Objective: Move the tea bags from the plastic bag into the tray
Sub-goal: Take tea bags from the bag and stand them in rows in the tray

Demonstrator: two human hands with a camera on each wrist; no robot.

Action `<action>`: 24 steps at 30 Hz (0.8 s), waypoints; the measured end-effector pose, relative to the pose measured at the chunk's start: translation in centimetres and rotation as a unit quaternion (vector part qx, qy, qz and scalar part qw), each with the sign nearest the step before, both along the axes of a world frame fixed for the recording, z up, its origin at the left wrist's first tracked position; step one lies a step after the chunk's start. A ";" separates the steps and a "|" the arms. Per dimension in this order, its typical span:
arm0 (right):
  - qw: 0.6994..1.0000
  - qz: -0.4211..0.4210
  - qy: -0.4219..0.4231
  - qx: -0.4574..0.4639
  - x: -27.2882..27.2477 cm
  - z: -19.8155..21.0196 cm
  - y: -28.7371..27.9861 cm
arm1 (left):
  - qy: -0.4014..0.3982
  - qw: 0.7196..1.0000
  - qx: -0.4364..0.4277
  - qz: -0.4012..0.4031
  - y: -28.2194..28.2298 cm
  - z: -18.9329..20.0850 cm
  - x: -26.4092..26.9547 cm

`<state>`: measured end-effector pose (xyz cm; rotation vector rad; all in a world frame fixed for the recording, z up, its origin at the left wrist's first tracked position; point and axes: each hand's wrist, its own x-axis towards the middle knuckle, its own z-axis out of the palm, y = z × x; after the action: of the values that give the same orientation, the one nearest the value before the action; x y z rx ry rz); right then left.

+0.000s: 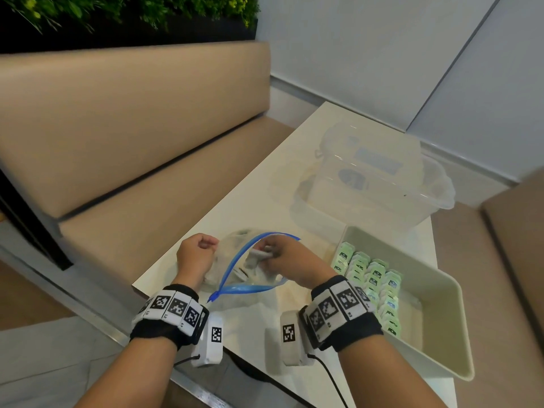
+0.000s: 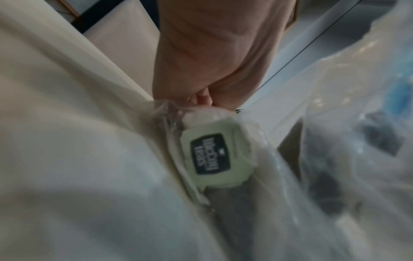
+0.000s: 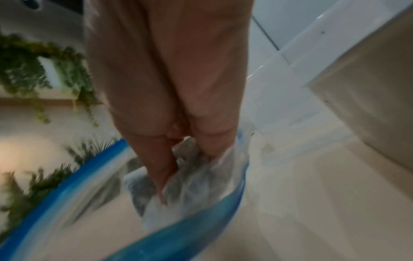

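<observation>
While L hand grip pinches plastic bag, R hand grips pale-green tea bags inside.

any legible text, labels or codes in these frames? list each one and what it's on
"teas": second line of the dark label on the green tea bag inside the plastic bag; the line above it is too blurred to read.
Tea bags in the tray: dark labels, too small to read.
Wristbands: black-and-white square marker codes, no words.
Clear bin: blue label, blurred.

Beige bench seat, green plants above it, clear plastic tub on white table
</observation>
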<state>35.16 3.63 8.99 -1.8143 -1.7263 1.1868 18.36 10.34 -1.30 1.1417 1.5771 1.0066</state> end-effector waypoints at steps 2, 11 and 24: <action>0.992 -0.056 0.110 -0.001 0.6 0.3 -0.5 | 0.007 1.000 -0.003 -0.008 0.2 -0.3 -0.1; 0.936 -0.156 0.312 -0.044 2.8 1.6 -2.3 | 0.009 1.000 -0.024 -0.014 0.5 -0.1 -0.1; 0.912 -0.073 0.393 0.094 4.8 10.8 -5.5 | -0.367 0.919 -0.055 -0.133 -6.9 15.2 2.1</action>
<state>39.95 -1.89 19.78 -1.0855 -1.1577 1.3682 20.46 3.44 13.86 0.7381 0.8371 0.9880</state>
